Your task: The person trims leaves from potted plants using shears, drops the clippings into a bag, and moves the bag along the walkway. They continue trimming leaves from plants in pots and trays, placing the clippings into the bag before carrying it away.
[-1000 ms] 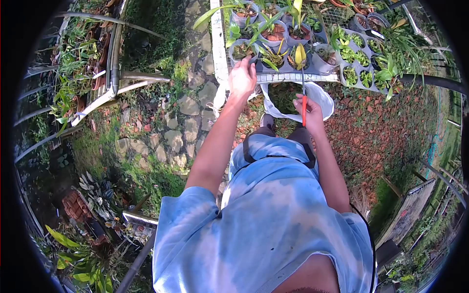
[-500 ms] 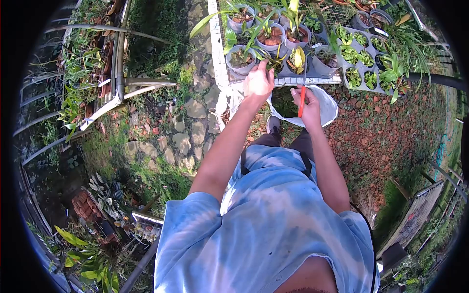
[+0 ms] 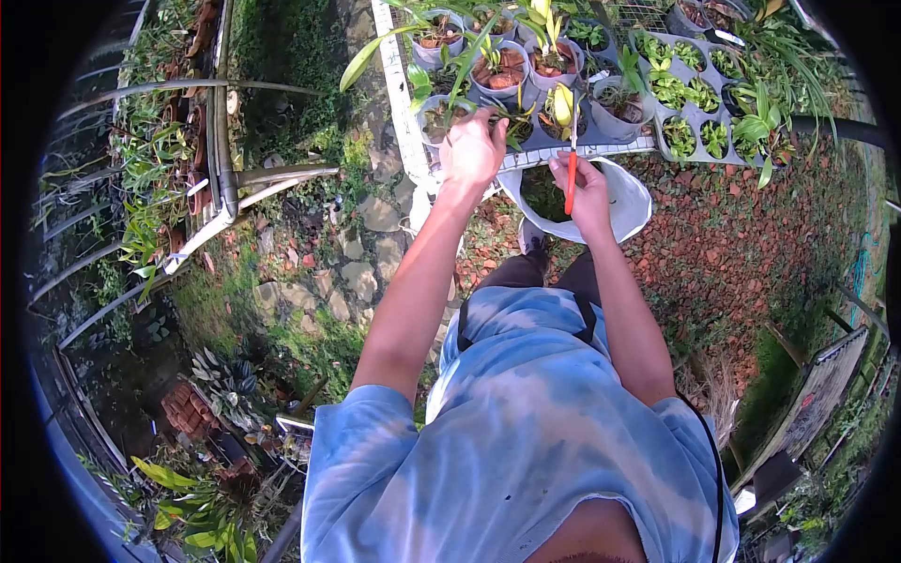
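Observation:
My left hand point(image 3: 474, 148) is at the front row of potted plants, over the edge of a pot point(image 3: 437, 120) at the table's front left corner. Its fingers are bent among thin leaves, and whether they grip one is too small to tell. My right hand point(image 3: 584, 188) holds scissors with red handles point(image 3: 571, 183), blades pointing away from me, just in front of a pot with a yellow leaf point(image 3: 563, 105). Beneath the right hand hangs a white bag point(image 3: 631, 199) with its mouth open and dark green matter inside.
The plants stand on a table with a white edge point(image 3: 396, 89). A grey tray of small seedlings point(image 3: 690, 117) is at its right. Another plant bench with a pale rail point(image 3: 211, 236) stands at the left. Stone paving point(image 3: 359, 279) and reddish gravel point(image 3: 704, 253) cover the ground.
The view has shifted slightly, with the table now a little further left. My left hand has moved left along the pots and its fingers are more bent. The scissors stay in my right hand.

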`<state>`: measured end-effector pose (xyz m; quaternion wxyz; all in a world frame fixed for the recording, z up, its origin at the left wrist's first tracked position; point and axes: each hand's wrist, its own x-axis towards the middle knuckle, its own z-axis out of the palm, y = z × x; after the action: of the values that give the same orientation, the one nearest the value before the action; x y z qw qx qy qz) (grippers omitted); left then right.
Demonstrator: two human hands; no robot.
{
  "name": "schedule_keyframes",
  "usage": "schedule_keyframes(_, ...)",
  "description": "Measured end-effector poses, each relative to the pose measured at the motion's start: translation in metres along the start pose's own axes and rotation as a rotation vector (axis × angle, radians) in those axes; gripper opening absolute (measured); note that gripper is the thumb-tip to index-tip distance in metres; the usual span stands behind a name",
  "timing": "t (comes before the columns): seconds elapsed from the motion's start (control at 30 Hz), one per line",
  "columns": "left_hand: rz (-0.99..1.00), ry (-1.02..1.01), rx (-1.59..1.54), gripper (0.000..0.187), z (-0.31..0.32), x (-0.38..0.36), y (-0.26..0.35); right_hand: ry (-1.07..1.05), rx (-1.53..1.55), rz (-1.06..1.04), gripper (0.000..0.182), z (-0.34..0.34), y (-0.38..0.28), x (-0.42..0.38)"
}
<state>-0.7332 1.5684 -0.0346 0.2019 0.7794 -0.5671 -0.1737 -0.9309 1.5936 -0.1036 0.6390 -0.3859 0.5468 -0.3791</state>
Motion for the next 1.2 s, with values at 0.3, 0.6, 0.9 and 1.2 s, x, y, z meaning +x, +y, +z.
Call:
schedule_keyframes(0.3,0.080,0.077,0.135,0.030,0.028,0.068,0.010,-0.004,-0.018,-0.021,0.033,-0.006,0.002,-0.001)
schedule_keyframes(0.6,0.318,-0.163,0.490,0.027,0.064,0.104,-0.009,0.018,-0.009,-0.013,0.021,-0.016,0.016,-0.005)
schedule_keyframes(0.9,0.452,-0.152,0.388,0.025,0.059,0.088,-0.012,-0.018,-0.032,-0.001,0.021,-0.021,0.009,0.001)
schedule_keyframes(1.2,0.330,-0.130,0.280,0.029,0.051,0.092,-0.008,-0.056,-0.047,0.030,0.019,-0.023,0.006,0.006)
